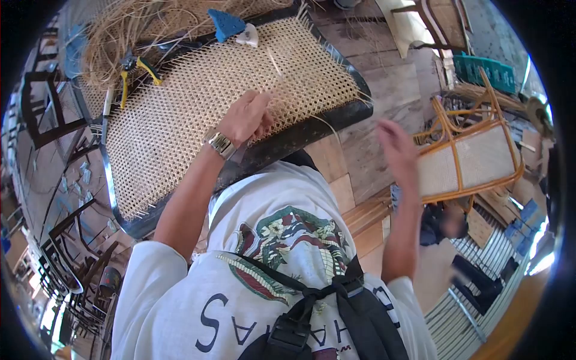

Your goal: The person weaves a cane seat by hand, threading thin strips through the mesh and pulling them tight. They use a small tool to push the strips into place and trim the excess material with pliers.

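Note:
A woven cane panel point(198, 78) in a dark frame point(300, 135) lies in front of me, with loose strand ends along its edges. My left hand point(247, 117), a metal watch on its wrist, rests on the weave near the frame's near edge. Its fingers are curled closed, and whatever they pinch is hidden. My right hand point(397, 147) is in the air to the right of the frame, apart from it and smeared by motion. A loose cane strand point(329, 125) bends over the near edge between my hands.
Yellow-handled pruning shears point(132, 75), a blue block point(225, 25) and a white piece point(248, 36) lie on the panel. Tangled cane strands point(111, 42) heap at the far left. A rattan chair point(474, 153) stands right, near a seated person point(435, 225). Dark chair frames point(66, 240) crowd the left.

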A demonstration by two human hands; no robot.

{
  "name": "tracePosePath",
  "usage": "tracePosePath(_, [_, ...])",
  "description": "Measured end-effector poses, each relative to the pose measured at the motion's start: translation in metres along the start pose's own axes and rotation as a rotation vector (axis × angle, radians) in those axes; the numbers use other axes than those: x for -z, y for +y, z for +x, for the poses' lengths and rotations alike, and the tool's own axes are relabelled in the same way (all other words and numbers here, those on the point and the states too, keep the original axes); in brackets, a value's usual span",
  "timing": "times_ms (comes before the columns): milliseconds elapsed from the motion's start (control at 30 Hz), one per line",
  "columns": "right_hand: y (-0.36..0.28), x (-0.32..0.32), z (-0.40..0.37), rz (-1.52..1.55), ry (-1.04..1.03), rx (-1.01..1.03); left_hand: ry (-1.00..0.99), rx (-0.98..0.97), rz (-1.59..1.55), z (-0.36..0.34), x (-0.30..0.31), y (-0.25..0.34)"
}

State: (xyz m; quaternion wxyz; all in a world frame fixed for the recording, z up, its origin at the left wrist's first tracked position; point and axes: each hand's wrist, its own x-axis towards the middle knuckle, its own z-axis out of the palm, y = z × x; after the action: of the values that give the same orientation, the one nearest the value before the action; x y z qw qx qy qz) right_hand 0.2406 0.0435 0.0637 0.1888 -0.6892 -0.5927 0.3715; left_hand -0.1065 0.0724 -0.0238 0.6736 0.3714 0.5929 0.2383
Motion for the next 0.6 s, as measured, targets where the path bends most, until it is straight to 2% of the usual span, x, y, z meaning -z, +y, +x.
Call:
tracePosePath(33, [-0.029,-0.031,0.019,0.049,-0.102,0.101,-0.028,0.043,-0.066,-0.003,0.007,-0.004])
tracePosePath(100, [-0.036,-0.07,0.06,0.059,-0.307,0.269,0.049,-0.002,-0.036,-0.02,0.012,-0.011])
tracePosePath(133, [-0.036,-0.084,0.08,0.079,-0.321,0.292,0.059,-0.023,0.039,-0.027,0.015,-0.014])
tracePosePath(200, [-0.041,-0.103,0.106,-0.104,-0.513,0.383,0.082,0.0,0.075,-0.046,0.014,-0.012])
tracePosePath(367, [-0.048,-0.111,0.137,-0.155,-0.767,0.503,0.213,0.066,0.077,-0.076,0.005,-0.026])
tracePosePath(433, [-0.052,-0.113,0.145,-0.17,-0.913,0.384,0.269,0.089,0.076,-0.082,-0.002,-0.03])
tracePosePath(500, [-0.048,-0.119,0.152,-0.086,-0.953,0.386,0.278,0.105,0.055,-0.083,-0.006,-0.032])
tracePosePath(600, [-0.049,-0.118,0.153,0.078,-1.045,0.491,0.281,0.129,0.041,-0.081,-0.015,-0.021])
